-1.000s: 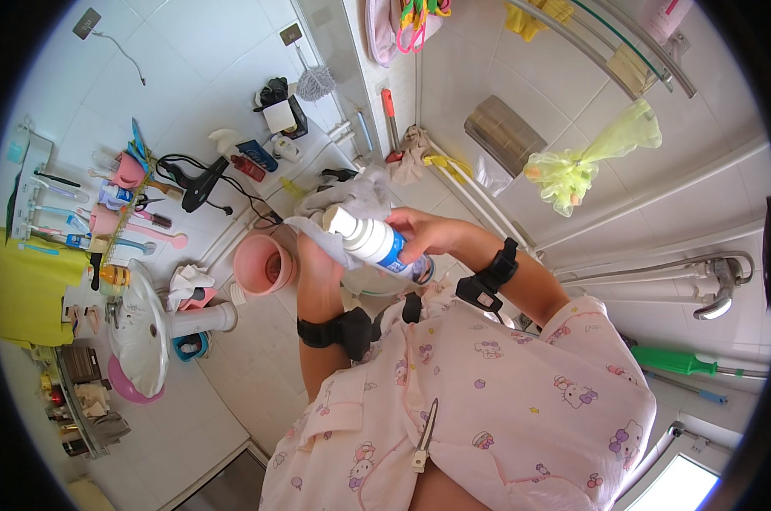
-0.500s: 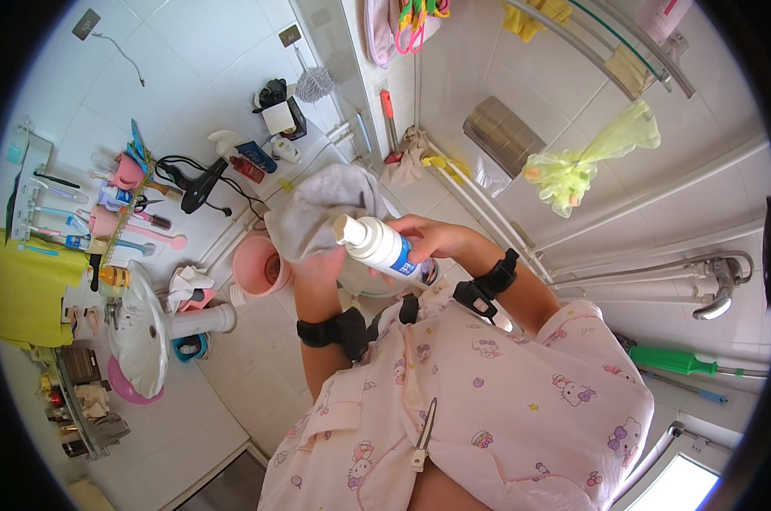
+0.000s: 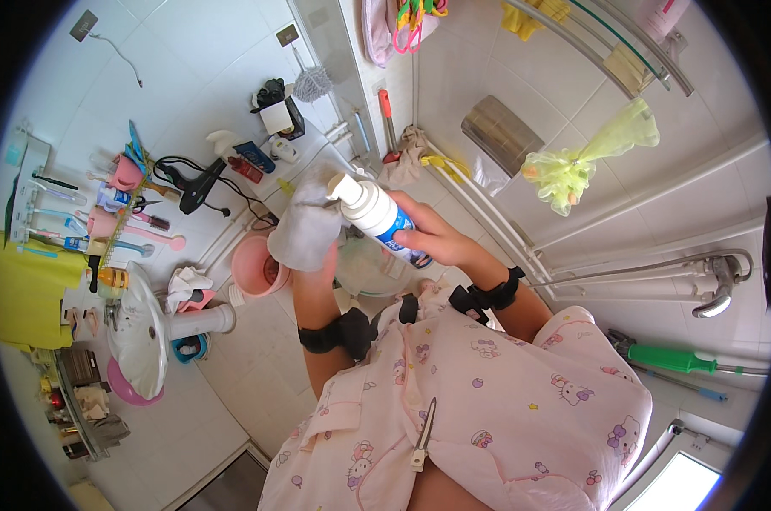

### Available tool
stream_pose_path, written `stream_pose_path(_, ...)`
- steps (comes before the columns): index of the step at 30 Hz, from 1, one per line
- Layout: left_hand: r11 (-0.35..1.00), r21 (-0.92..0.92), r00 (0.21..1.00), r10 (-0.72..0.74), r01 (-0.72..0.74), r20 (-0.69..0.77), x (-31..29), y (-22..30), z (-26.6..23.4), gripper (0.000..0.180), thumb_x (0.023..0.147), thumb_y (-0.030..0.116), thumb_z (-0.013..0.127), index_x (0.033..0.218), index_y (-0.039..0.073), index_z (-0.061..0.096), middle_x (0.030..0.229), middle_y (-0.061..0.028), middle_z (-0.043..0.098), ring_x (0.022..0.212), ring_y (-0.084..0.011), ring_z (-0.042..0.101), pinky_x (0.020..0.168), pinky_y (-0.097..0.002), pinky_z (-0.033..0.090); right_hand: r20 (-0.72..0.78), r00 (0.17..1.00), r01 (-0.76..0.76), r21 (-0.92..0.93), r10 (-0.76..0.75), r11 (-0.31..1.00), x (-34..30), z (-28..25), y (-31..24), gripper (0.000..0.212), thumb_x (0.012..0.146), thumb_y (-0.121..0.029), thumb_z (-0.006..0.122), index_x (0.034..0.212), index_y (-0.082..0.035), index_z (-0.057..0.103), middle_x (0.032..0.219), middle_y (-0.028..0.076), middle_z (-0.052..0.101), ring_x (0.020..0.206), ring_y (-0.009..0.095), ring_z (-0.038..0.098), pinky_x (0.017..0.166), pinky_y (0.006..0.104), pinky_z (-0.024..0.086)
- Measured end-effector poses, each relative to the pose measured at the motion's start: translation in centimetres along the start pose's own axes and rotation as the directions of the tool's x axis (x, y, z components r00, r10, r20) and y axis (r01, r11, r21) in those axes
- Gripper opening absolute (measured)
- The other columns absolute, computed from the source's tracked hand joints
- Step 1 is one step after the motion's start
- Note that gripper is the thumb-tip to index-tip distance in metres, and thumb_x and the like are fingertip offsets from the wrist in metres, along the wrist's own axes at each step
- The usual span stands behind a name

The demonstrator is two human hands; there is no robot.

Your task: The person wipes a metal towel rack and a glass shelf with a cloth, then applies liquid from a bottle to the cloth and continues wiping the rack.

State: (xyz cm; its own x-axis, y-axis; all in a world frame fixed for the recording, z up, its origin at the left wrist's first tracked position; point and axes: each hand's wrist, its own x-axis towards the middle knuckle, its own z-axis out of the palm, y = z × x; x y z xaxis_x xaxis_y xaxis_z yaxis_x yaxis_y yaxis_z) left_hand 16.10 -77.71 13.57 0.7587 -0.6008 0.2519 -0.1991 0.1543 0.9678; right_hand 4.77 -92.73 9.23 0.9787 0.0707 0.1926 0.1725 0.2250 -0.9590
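Note:
My right hand (image 3: 428, 232) is wrapped round a white pump bottle (image 3: 370, 209) with a blue label. The bottle is tilted, its pump head up and to the left, close to a grey cloth (image 3: 304, 228). My left hand (image 3: 317, 274) holds the cloth, which drapes over it and hides most of the fingers. Below the two hands a clear basin (image 3: 351, 274) is partly visible. Black straps sit round both my forearms.
A pink bucket (image 3: 247, 266) stands left of my left hand. Further left are a white washbasin (image 3: 143, 336) and a wall rack of toiletries. A black hair dryer (image 3: 200, 189) hangs by the wall. White pipes (image 3: 488, 223) run along the right wall.
The cloth has drawn in more bunched and upright over my left hand. The bottle has shifted slightly up and left in my right hand, its pump head nearer the cloth.

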Motion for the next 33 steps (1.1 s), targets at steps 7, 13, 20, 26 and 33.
stream_pose_path(7, 0.983, 0.184, 0.995, 0.001, -0.018, 0.095, 0.0, -4.4, -1.4, 0.026, 0.087, 0.005, 0.055, 0.113, 0.000, 0.055, 0.104, -0.0061, 0.058, 0.095, -0.0145, 0.055, 0.084, -0.0275, 0.044, -0.122, 0.934, 0.247, -0.456, -0.335, 0.855, 0.5, 1.3, -0.3, 0.058, 0.083, -0.019, 0.064, 0.133, -0.006, 0.038, 0.107, 0.014, 0.058, 0.092, 0.024, 0.060, 0.079, 0.0349, 0.047)
stream_pose_path(13, 0.844, -0.496, 0.967, -0.100, 0.207, 0.234, 1.5, -3.0, 1.1, 0.028, 0.087, 0.007, 0.056, 0.115, 0.000, 0.053, 0.108, -0.0065, 0.057, 0.098, -0.0163, 0.055, 0.087, -0.0291, 0.044, -0.163, 0.882, 0.220, -0.687, -0.442, 0.693, 0.8, 2.0, -0.7, 0.061, 0.076, -0.021, 0.069, 0.129, -0.006, 0.042, 0.106, 0.016, 0.059, 0.092, 0.032, 0.060, 0.077, 0.0368, 0.049)
stream_pose_path(20, 0.930, -0.361, 0.996, -0.083, 0.063, -0.040, -1.6, -1.4, 0.4, 0.034, 0.087, 0.014, 0.058, 0.117, 0.001, 0.051, 0.112, -0.0067, 0.056, 0.104, -0.0195, 0.054, 0.094, -0.0326, 0.043, -0.147, 0.826, 0.116, -0.900, -0.545, 0.419, 0.9, 2.4, -1.1, 0.062, 0.069, -0.024, 0.072, 0.123, -0.006, 0.048, 0.098, 0.014, 0.058, 0.083, 0.033, 0.059, 0.070, 0.0400, 0.049)
stream_pose_path(26, 0.724, -0.687, 0.994, 0.106, -0.068, 0.013, -2.0, -2.0, 0.4, 0.040, 0.086, 0.025, 0.058, 0.118, 0.002, 0.050, 0.116, -0.0079, 0.053, 0.111, -0.0205, 0.050, 0.102, -0.0358, 0.037, -0.084, 0.811, 0.174, -0.911, -0.579, 0.375, 1.0, 2.0, -1.4, 0.060, 0.069, -0.025, 0.072, 0.120, -0.005, 0.050, 0.098, 0.014, 0.058, 0.083, 0.033, 0.060, 0.072, 0.0395, 0.050)
stream_pose_path(33, 0.584, -0.811, 0.986, 0.154, -0.041, 0.061, -2.5, -1.7, -0.4, 0.035, 0.090, 0.025, 0.048, 0.115, 0.001, 0.050, 0.113, -0.0086, 0.052, 0.112, -0.0212, 0.048, 0.100, -0.0349, 0.037, -0.069, 0.958, 0.156, -0.690, -0.279, 0.707, 0.9, 1.8, -2.3, 0.060, 0.071, -0.026, 0.073, 0.120, -0.003, 0.048, 0.107, 0.017, 0.059, 0.092, 0.035, 0.061, 0.077, 0.0392, 0.050)
